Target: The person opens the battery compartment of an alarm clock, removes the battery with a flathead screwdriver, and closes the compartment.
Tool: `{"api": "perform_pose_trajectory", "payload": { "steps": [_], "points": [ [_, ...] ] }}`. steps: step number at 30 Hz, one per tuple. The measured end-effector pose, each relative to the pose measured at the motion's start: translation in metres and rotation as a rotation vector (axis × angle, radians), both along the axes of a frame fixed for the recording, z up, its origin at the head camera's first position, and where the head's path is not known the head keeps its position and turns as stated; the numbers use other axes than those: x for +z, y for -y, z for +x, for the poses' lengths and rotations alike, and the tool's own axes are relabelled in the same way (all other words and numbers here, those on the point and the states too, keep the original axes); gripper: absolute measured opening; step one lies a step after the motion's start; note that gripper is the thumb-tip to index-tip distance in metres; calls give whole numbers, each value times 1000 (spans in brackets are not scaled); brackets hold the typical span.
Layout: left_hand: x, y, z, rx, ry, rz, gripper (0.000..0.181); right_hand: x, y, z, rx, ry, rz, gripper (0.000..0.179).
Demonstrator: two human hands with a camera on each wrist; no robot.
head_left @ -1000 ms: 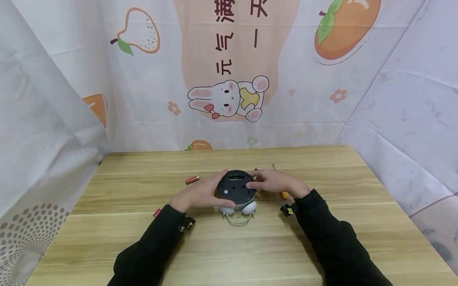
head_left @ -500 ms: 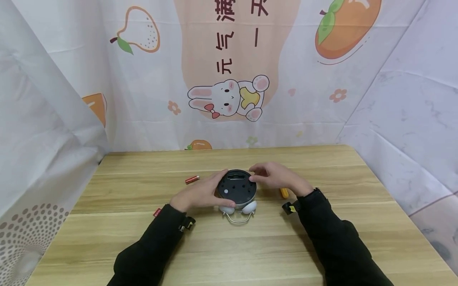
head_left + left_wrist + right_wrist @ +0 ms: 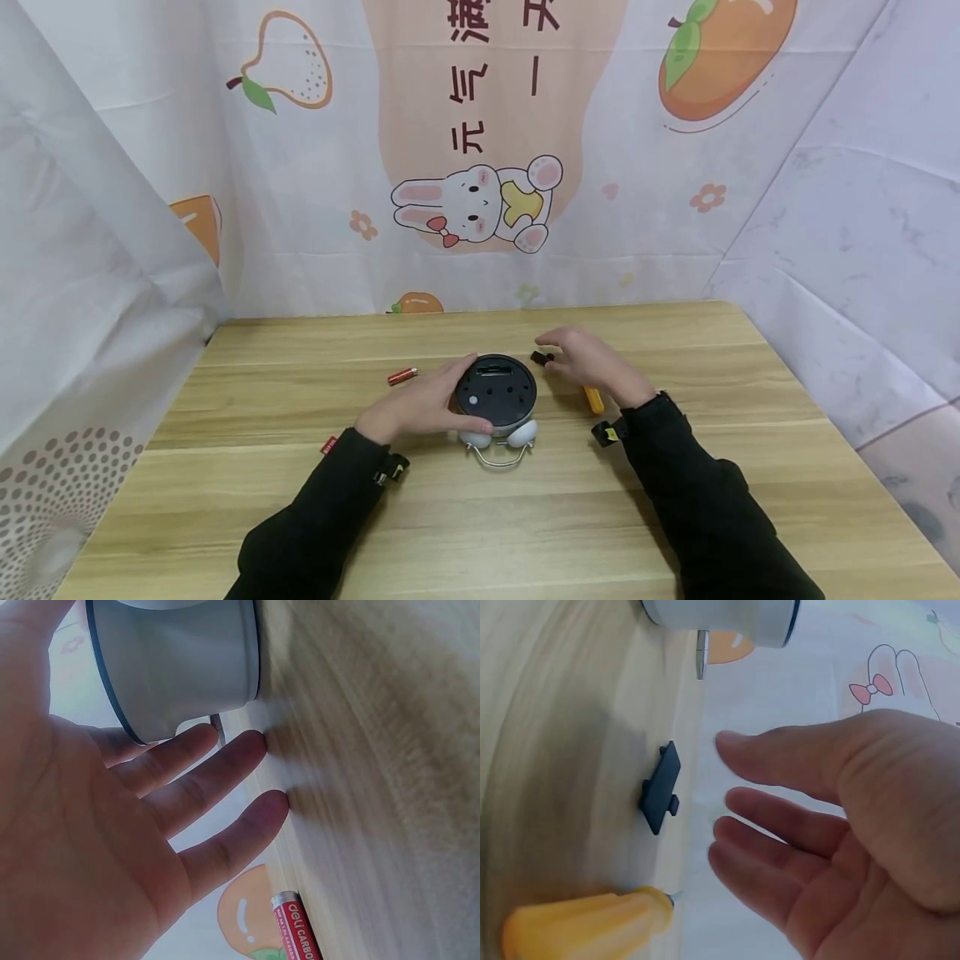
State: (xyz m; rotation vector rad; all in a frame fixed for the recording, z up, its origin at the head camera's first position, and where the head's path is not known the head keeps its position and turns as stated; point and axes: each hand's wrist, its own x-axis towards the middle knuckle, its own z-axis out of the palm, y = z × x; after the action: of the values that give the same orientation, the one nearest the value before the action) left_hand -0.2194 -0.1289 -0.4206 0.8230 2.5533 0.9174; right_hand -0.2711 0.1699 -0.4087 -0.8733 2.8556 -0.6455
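A round alarm clock (image 3: 497, 417) with a black back lies face down on the wooden table, its bells and wire handle toward me. A narrow battery slot (image 3: 495, 370) shows uncovered in the back. My left hand (image 3: 420, 400) holds the clock from the left, thumb by a white bell and index finger along the far rim; in the left wrist view, other fingertips (image 3: 274, 802) reach down to the tabletop. My right hand (image 3: 588, 367) hovers right of the clock, fingers relaxed, holding nothing. Close to it lies a small black battery cover (image 3: 661, 791) with little tabs.
A red battery (image 3: 402, 377) lies left of the clock, beyond my left hand. Under the right hand sits a screwdriver with a yellow handle (image 3: 594, 401). A printed cloth (image 3: 300, 208) hangs behind the table's far edge.
My right hand has left the clock's right edge and moved up and right, fingers loosening. The black cover now shows beside it. The left hand and clock stay put.
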Motion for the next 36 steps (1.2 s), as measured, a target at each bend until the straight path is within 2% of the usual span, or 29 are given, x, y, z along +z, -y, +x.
{"api": "perform_pose_trajectory", "payload": {
  "steps": [5, 18, 36],
  "points": [
    [0, 0, 0, -3, -1, 5, 117, -4, 0, 0, 53, -12, 48, 43],
    [0, 0, 0, -7, -11, 0, 117, -10, 1, 0, 47, 41, 83, 43],
    [0, 1, 0, -3, 3, 20, 116, -9, 4, 3, 23, 42, 137, 48]
  ]
}}
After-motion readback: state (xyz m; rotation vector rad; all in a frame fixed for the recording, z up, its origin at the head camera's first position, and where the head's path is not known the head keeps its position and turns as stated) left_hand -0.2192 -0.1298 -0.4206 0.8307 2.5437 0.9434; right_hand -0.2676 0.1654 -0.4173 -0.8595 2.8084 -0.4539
